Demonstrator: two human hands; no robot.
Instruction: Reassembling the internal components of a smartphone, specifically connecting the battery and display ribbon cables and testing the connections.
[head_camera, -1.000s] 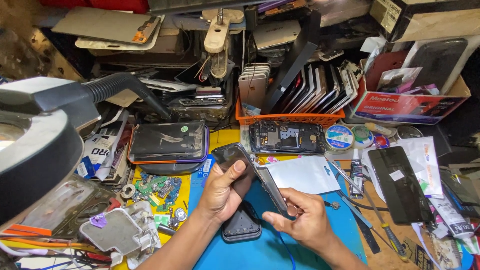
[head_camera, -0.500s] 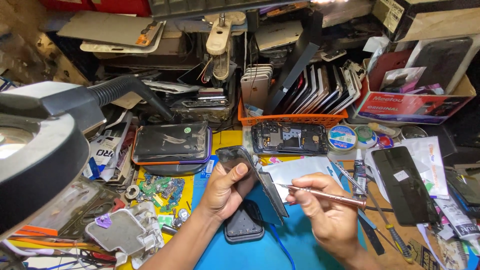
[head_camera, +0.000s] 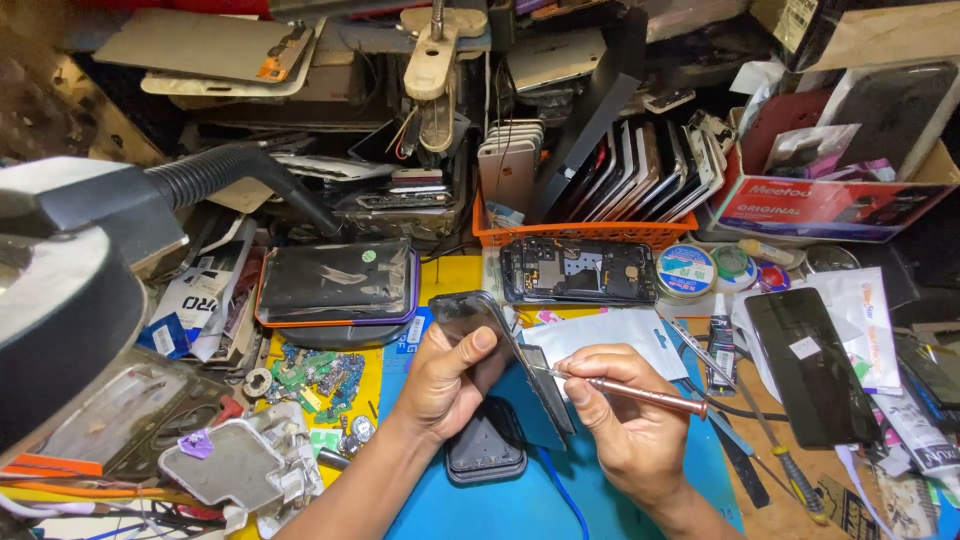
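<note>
My left hand (head_camera: 445, 385) grips a dark phone (head_camera: 505, 350) tilted on its edge above the blue work mat (head_camera: 620, 500), thumb on the upper face. My right hand (head_camera: 625, 425) holds a thin copper-coloured screwdriver (head_camera: 640, 393) like a pen, its metal tip touching the phone's side near the middle. Under the left hand a dark phone back cover (head_camera: 487, 445) lies flat on the mat.
An opened phone frame (head_camera: 580, 270) lies behind, beside round tins (head_camera: 686, 270). A black screen (head_camera: 810, 365) rests at right, tweezers and tools (head_camera: 770, 465) nearby. Left: a magnifier lamp (head_camera: 60, 300), a bagged phone (head_camera: 335, 285), small circuit parts (head_camera: 320, 372). An orange basket (head_camera: 580, 232) holds several phones.
My right hand lifted from the phone's lower edge and now holds the screwdriver, whose tip has come to the phone's side. The left hand keeps the phone in much the same place.
</note>
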